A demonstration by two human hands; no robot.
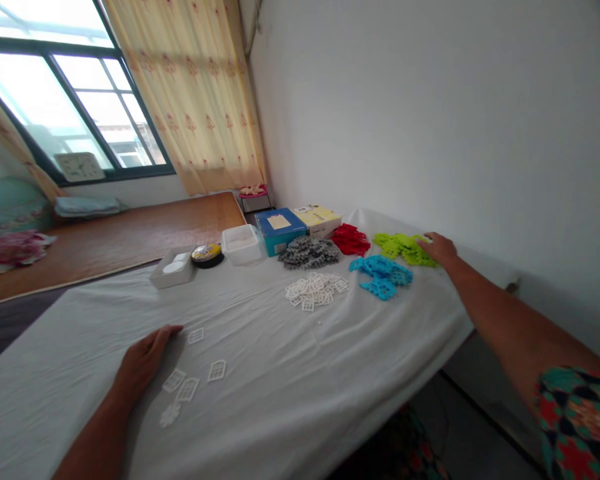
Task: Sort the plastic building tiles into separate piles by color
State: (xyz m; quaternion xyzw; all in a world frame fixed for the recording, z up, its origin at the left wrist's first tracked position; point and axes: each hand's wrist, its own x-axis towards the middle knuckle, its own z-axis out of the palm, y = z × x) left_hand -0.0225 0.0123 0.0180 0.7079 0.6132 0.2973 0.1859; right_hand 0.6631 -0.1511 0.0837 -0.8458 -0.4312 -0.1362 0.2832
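My right hand (pixel 439 250) reaches to the far right of the table, its fingers closed on the edge of a pile of lime-green plastic pieces (pixel 400 247). Exactly how many pieces it pinches is too small to tell. Beside that pile lies a heap of blue plastic pieces (pixel 383 273). My left hand (pixel 143 357) rests on the cloth with fingers stretched out, holding nothing. Near its fingertips is a small white window-shaped piece (pixel 196 335). Several similar white pieces (pixel 187 389) and a white flower-shaped piece (pixel 170 415) lie closer to me.
A white-piece pile (pixel 316 291), grey pieces (pixel 310 253) and red pieces (pixel 350 239) lie mid-table. Behind stand a blue box (pixel 280 230), a yellow box (pixel 317 219), a clear tub (pixel 243 245), a round black-and-yellow tin (pixel 207 255) and a white tray (pixel 160 277). A wall borders the right.
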